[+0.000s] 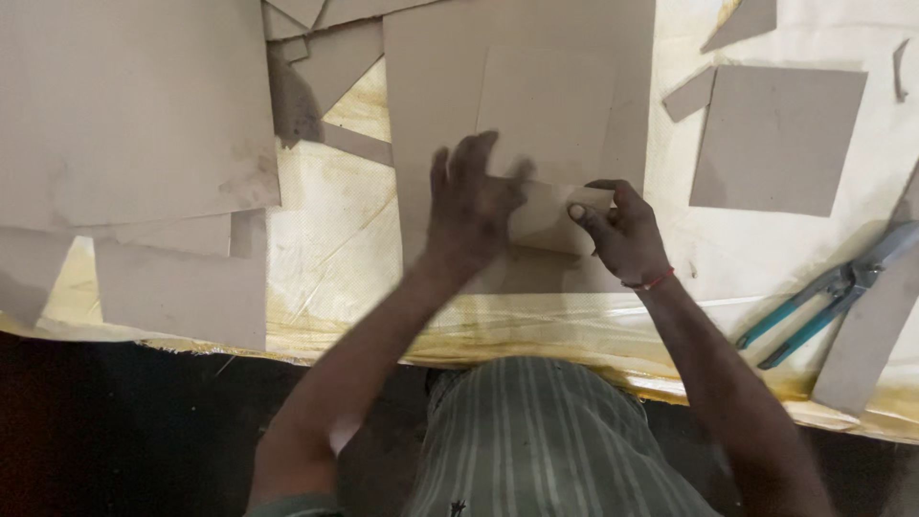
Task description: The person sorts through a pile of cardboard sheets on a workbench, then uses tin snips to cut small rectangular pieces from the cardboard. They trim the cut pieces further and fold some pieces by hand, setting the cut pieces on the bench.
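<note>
Left hand [471, 209] presses flat, fingers spread, on the card [555, 206]; right hand [620, 230] pinches its edge, seemingly; a blurred slide could skew it.

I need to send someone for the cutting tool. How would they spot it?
Start at the table's right edge, past the square cardboard piece. Just below it lie the shears, blades resting against a cardboard strip. Their teal handles are the only coloured thing among brown board.
</note>
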{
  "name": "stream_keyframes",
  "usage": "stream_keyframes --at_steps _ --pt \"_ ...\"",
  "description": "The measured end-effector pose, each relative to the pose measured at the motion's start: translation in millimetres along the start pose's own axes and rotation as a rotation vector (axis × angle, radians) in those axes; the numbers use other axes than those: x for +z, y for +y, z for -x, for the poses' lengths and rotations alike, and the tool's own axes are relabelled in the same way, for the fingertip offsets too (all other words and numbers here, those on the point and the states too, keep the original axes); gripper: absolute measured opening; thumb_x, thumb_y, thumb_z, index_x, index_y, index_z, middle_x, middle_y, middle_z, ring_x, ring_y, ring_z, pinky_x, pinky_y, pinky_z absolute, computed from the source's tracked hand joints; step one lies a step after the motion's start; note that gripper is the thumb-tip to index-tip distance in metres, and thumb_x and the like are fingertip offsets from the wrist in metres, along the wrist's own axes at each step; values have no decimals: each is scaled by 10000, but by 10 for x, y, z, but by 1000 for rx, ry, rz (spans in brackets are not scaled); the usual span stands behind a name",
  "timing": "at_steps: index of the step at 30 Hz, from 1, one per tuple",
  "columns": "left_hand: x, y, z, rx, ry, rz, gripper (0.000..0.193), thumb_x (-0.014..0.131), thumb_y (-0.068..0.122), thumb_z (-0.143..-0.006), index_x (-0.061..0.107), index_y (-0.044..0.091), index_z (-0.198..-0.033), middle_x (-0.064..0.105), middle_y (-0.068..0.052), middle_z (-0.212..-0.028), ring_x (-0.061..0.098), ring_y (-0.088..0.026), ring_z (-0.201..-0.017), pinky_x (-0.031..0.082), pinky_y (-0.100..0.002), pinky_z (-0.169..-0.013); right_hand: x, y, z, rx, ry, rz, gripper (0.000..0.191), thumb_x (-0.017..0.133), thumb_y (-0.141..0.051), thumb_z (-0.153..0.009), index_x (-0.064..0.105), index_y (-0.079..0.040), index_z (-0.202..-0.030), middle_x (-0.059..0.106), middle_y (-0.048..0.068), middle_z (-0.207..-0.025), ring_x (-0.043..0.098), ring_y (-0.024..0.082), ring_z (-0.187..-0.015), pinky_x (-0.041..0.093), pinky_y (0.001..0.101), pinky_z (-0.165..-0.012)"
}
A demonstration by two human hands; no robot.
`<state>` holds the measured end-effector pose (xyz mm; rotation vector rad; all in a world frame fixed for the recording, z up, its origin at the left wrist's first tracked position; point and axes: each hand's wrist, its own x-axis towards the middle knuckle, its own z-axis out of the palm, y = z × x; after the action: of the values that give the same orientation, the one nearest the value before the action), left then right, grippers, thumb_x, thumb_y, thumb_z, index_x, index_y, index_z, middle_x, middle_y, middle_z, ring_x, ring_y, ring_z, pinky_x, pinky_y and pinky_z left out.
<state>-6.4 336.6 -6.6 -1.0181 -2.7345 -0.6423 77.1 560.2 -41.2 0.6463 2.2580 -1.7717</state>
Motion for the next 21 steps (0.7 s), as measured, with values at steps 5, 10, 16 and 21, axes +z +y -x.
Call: stream_keyframes --at_steps 5,10,16,21 --pt "268 131 189 228 -2 -23 454 637 220 -1028 570 116 -1465 475 -142 -1563 404 -319 -1534 208 -601 -1321 136 19 33 -197 150 98 430 773 -201 -973 562 17 -1278 748 90 -942 717 76 -765 574 234 -638" --pt "309 -30 67 188 -113 74 589 571 410 -994 526 36 -1446 456 -228 -1525 409 -411 -1450 225 -654 -1217 147 94 -88 70 226 206 518 788 -193 -994 529 1 -1399 597 240 -707 502 209 -614 433 372 -549" --pt "329 -28 -8 165 -192 51 558 531 403 -1029 526 48 -1460 482 -220 -1531 422 -398 -1456 235 -644 -1224 -41 282 161 -96 76 -406 611 635 -186 -1044 375 10 -1561 742 71 -1089 700 140 -1014 596 297 -954" --pt "416 -17 -56 161 -204 10 500 509 324 -1059 538 33 -1465 499 -207 -1513 447 -381 -1444 269 -612 -1249 69 337 392 -384 109 142 830 802 -37 -888 285 4 -1536 724 214 -1138 729 297 -1086 608 368 -917"
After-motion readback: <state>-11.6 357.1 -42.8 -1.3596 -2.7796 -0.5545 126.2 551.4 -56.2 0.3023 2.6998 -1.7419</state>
